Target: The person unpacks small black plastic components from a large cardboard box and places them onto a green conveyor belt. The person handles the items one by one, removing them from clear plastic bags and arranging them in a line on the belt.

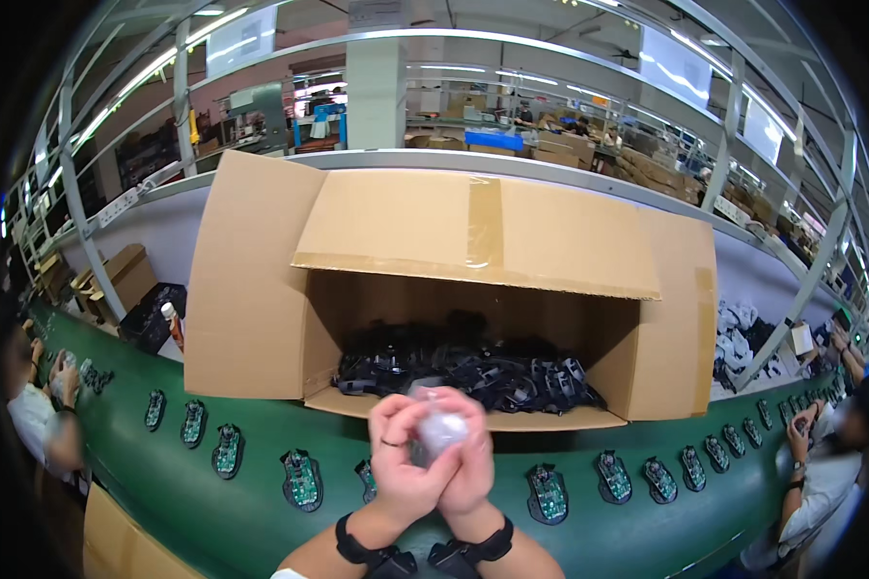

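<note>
In front of the cardboard box, my left hand [403, 465] and my right hand [472, 468] meet, fingers closed around a small whitish, shiny bundle [441, 430]. It looks like clear plastic film or a bag; motion blur hides what is inside. Below and around my hands, opened computer mice with green circuit boards lie in a row on the green belt. One mouse [365, 477] is partly hidden behind my left hand. Another mouse [302, 481] lies to its left, and a further mouse [548, 493] lies to the right of my hands.
The large open cardboard box [473, 229] faces me with its flaps spread, holding many black plastic parts [497, 378]. The green belt [357, 540] runs across. Co-workers sit at far left and right. A metal frame [550, 46] rises behind, and a small bottle [172, 323] stands left.
</note>
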`<action>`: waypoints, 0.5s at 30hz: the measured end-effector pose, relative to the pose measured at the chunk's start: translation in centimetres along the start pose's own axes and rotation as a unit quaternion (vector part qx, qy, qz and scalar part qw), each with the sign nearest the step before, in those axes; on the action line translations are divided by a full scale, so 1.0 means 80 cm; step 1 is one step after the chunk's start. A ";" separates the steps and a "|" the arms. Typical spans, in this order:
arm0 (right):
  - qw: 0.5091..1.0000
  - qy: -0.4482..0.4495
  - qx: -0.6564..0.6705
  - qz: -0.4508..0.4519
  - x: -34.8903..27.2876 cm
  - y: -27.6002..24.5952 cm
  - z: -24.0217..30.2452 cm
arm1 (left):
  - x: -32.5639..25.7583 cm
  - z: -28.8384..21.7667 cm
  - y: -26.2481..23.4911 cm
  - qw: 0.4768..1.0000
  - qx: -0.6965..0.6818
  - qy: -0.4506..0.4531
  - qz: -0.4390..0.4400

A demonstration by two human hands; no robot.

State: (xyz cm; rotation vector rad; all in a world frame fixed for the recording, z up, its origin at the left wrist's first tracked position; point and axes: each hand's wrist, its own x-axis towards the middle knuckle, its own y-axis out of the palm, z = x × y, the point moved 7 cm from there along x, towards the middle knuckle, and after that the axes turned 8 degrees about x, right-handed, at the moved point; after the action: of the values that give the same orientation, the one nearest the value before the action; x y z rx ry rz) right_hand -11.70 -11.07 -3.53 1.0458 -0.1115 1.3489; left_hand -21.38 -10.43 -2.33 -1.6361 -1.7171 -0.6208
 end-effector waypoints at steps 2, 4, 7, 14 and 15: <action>0.992 0.070 0.077 0.076 -0.005 0.047 -0.002 | 0.015 -0.010 -0.029 0.997 0.064 0.045 -0.020; 0.981 0.169 0.091 0.032 -0.024 0.065 -0.023 | 0.003 0.026 -0.045 0.983 -0.135 -0.114 -0.046; 0.985 0.086 0.110 0.102 -0.021 0.054 -0.001 | 0.011 0.016 -0.069 0.984 -0.150 -0.046 -0.086; 0.955 0.204 0.208 0.062 -0.009 0.041 -0.042 | 0.001 0.009 -0.047 0.854 -0.456 -0.248 -0.025; 0.983 0.109 0.096 0.111 -0.012 0.051 -0.028 | -0.005 0.015 -0.047 0.889 -0.384 -0.249 -0.020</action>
State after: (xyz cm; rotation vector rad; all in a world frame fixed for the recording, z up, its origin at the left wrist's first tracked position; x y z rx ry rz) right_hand -16.42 -10.87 -3.17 1.0611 0.0685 1.6939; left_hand -25.28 -10.20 -3.00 -2.4820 -1.9996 -1.0673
